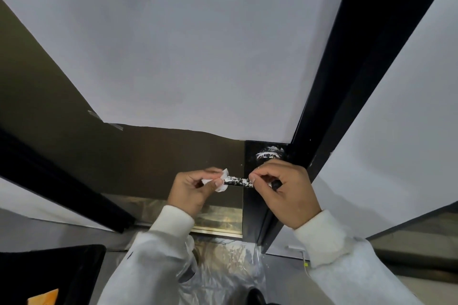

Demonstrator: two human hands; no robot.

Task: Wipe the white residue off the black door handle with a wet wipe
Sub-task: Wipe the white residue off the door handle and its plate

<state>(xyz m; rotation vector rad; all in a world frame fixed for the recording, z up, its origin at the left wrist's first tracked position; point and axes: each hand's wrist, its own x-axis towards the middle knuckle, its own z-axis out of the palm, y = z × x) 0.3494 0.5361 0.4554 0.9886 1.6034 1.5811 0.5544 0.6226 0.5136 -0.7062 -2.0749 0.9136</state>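
The door handle (pixel 239 181) runs crosswise between the hands (residue-speckled); left hand (pixel 192 189) pinches the wet wipe (pixel 220 182) at its free end, right hand (pixel 282 190) curled round the door-edge end.

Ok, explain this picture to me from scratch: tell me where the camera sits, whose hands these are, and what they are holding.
There is no machine here. A person wears one wide-angle camera on the head, looking forward and down, so the arms in white sleeves are the wearer's own.

The left hand pinches a crumpled white wet wipe against the free end of a black door handle, a bar still speckled with white residue. The right hand curls its fingers around the other end of the bar, near the black door frame. More white residue smears the black plate just above the handle.

White covering masks the door, and clear plastic sheeting lies on the floor.
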